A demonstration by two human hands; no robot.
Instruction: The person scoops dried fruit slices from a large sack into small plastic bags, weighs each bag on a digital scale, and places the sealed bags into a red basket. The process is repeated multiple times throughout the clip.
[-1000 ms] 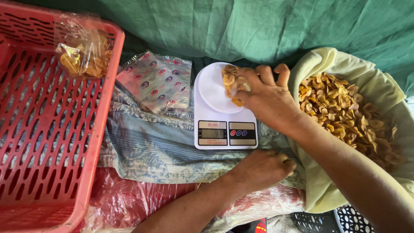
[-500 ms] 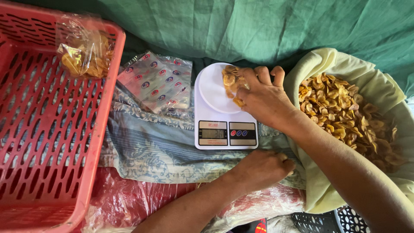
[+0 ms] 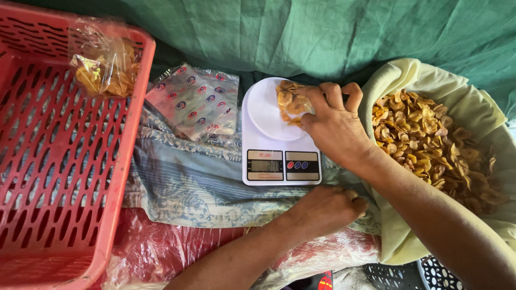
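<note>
Looking down, we see the red basket (image 3: 59,177) at left, the cloth-lined heap of chips (image 3: 430,139) at right, our right hand (image 3: 336,126) closed on a clear bag of chips (image 3: 290,102) over the white scale (image 3: 279,145), and our left hand (image 3: 322,209), seemingly curled, on the patterned cloth (image 3: 183,177).

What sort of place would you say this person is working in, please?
Probably an informal snack-packing spot set up on cloth. A white kitchen scale holds a small bag of chips under the right hand, a cloth-lined heap of chips sits beside it, and a red plastic crate holds a filled bag.
</note>
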